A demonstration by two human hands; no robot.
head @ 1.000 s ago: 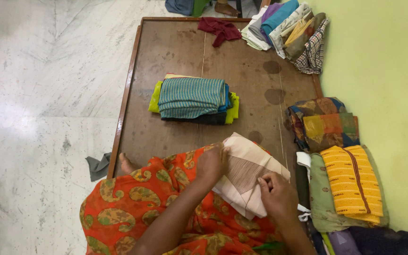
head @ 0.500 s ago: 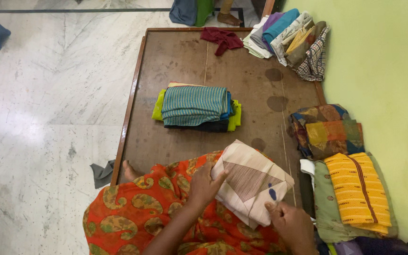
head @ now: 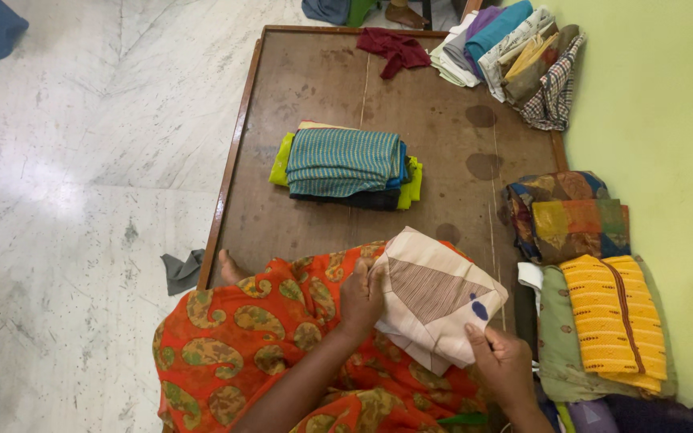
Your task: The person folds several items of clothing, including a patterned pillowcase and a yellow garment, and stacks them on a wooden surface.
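One folded beige cloth with brown stripes and a blue spot is held over the lap, above the orange patterned garment. It is gripped at its left edge by the left hand and pinched at its near corner by the right hand. One stack of folded clothes, topped with teal striped fabric, is seen on the brown wooden board. Two piles of folded textiles are laid beside the green wall.

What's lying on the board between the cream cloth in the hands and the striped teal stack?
Nothing: in the head view only bare brown board separates the cream folded cloth from the teal stack.
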